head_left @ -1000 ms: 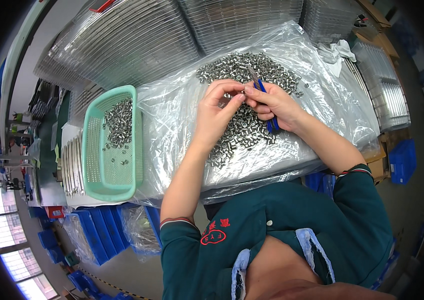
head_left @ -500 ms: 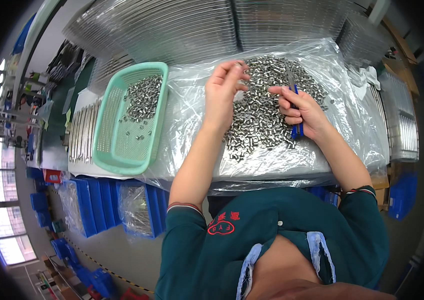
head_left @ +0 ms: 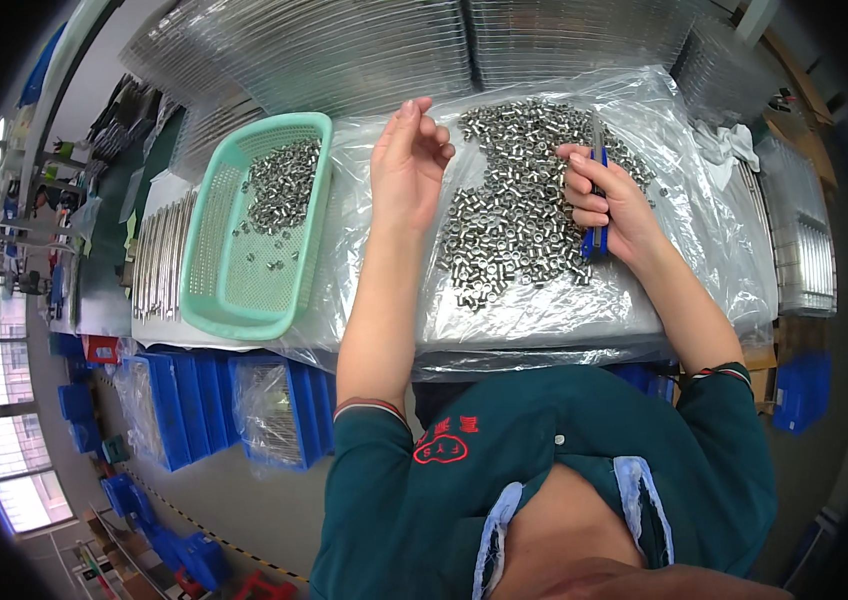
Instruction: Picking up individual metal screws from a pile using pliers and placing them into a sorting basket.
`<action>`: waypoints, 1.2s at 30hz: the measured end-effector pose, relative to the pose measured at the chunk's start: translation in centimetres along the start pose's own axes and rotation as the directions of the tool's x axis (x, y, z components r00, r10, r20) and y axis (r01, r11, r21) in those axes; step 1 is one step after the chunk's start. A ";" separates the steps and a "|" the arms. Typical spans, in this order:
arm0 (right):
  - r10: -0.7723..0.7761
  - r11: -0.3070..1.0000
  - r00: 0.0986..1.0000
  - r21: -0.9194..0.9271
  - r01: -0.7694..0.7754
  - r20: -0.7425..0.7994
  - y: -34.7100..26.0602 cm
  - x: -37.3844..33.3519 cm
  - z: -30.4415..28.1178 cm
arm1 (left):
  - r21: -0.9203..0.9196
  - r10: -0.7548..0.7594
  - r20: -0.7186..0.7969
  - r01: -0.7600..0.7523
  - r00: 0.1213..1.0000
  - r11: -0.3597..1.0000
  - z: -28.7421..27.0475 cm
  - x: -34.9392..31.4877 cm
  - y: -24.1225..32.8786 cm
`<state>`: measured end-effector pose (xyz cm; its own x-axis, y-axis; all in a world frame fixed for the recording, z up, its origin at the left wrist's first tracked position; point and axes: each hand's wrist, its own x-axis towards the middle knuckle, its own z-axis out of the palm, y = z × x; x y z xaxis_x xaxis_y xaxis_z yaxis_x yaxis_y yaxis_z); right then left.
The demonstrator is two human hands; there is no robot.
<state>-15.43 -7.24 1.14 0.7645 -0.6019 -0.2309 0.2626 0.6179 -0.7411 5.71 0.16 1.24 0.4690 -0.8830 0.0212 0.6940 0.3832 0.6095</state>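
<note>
My left hand [head_left: 407,165] is raised over the plastic sheet, left of a wide pile of small silvery metal sleeves [head_left: 514,220]. Its fingers curl in toward the thumb; whatever they may hold is too small to make out. On the pile's right side, my right hand [head_left: 609,203] is closed round a slim hand tool with blue handles [head_left: 599,240], which looks like pliers, its metal tip pointing away from me. A mint-green plastic basket [head_left: 206,255] to the left contains a heap of similar metal sleeves [head_left: 284,185].
Clear plastic sheeting [head_left: 374,290] covers the tabletop. Stacked clear trays [head_left: 364,60] form a wall along the back. Metal rods [head_left: 162,260] lie left of the basket. A white cloth [head_left: 729,150] is at the right, near more trays [head_left: 794,230]. Blue bins [head_left: 194,410] stand below the table.
My left hand has moved left, away from the pile toward the basket. My right hand stays near the pile's right side, with the tool now more upright in its grip.
</note>
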 end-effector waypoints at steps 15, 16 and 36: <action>-0.020 0.996 0.997 -0.089 0.014 -0.073 0.4 -0.1 0.0 | 0.846 0.143 0.432 -0.346 0.890 -0.406 -2.5 1.2 -4.6; -0.022 0.996 0.997 -0.088 0.015 -0.074 0.4 -0.1 -0.1 | 0.845 0.146 0.426 -0.335 0.893 -0.416 -2.6 1.2 -4.6; 0.054 0.996 0.998 -0.069 -0.053 0.012 0.6 0.0 0.0 | 0.761 0.095 0.548 -0.542 0.831 0.357 1.6 -1.8 -5.0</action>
<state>-15.26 -6.88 0.65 0.7848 -0.5615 -0.2625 0.1807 0.6124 -0.7696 0.53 -0.58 -0.53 0.1560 -0.8460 0.5098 -0.4223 0.4094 0.8087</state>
